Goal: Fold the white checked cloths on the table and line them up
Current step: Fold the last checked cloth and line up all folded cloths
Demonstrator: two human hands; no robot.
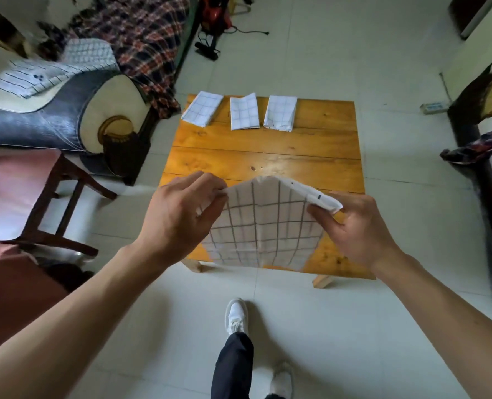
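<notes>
1. I'm mid-fold on what looks like cloth number four. My left hand (178, 214) pinches the top left corner of the checked cloth (263, 228) and my right hand (354, 226) pinches the top right corner, where the edge is already doubled over on itself.
2. The cloth is up in the air over the near edge of the desk (268, 151), and its lower part hangs down in front of that edge. So it isn't lying flat yet.
3. Three folded cloths (244, 113) already sit in a row along the far edge of the desk, just beside each other but not touching. The leftmost one is a bit crooked.
4. I reckon the next move is bringing my two hands together so the cloth halves cleanly, then laying it down and pressing the crease.
5. After that it needs to go in the free spot to the right of the row, lined up with the rest.
6. Corners slipping apart is the thing to watch, I'd say.
</notes>
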